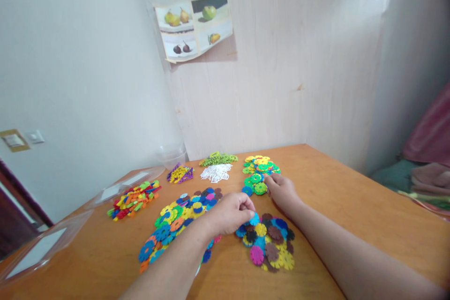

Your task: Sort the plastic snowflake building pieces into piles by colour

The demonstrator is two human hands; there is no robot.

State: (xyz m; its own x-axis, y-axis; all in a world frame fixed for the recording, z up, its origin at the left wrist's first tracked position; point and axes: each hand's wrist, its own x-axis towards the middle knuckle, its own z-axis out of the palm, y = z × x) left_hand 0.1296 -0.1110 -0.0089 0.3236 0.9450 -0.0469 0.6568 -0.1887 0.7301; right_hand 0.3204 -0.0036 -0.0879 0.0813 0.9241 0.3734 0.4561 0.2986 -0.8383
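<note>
My left hand [232, 213] is closed, its thumb and fingers pinched on a light blue disc [253, 219] over the edge of a mixed pile of notched discs [272, 243]. Beyond it, my right hand [281, 190] has its fingers bent together beside a small group of green and blue discs [260, 188]; what the fingers hold, if anything, is hidden. A larger pile of colourful discs [176, 224] lies to the left, partly behind my left forearm. Yellow and green discs [262, 164] lie just past my right hand.
On the wooden table [333, 192] are red and orange pieces [133, 200], purple and yellow pieces [180, 173], white pieces [215, 173] and green pieces [220, 159]. A clear tub [171, 154] stands at the back, with clear bags [38, 248] along the left edge.
</note>
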